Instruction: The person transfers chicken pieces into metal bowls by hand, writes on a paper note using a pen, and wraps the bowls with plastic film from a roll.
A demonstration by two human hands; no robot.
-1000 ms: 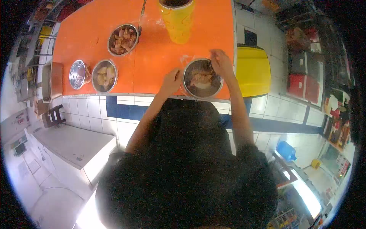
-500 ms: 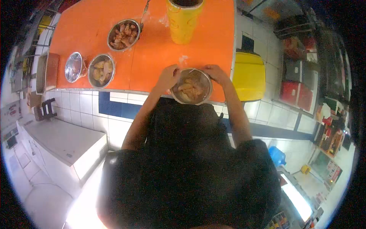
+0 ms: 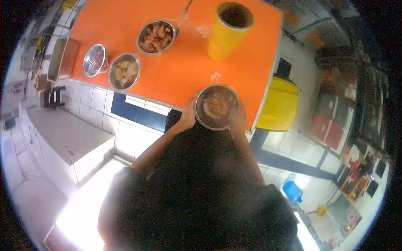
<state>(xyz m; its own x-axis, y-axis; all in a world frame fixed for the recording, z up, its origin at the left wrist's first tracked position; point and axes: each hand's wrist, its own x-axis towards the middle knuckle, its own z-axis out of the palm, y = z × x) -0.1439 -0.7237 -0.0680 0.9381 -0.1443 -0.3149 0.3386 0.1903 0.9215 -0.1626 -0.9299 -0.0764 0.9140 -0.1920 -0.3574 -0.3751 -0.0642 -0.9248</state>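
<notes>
A round metal bowl [image 3: 217, 86] is between my two hands at the near edge of the orange table. Pale brown pieces of meat [image 3: 215, 105], which look like chicken, lie inside it. A slight sheen shows over the bowl, but I cannot tell if film covers it. My left hand [image 3: 189, 113] is curved around the bowl's left side. On the opposite side my right hand [image 3: 239, 119] presses against the wall, its fingers partly hidden and blurred.
On the orange table [image 3: 176, 79] stand a bowl of reddish meat [image 3: 156, 37], a bowl of paler meat [image 3: 124, 72] and a film-covered bowl [image 3: 95, 60]. A tall yellow cylinder [image 3: 222, 39] with a dark hollow top stands farther back. Beyond the right edge is a yellow surface [image 3: 278, 104].
My hands have moved from the bowl's far rim down to its sides and now grip it. The bowl appears closer to my body. The view has turned and shifted.
</notes>
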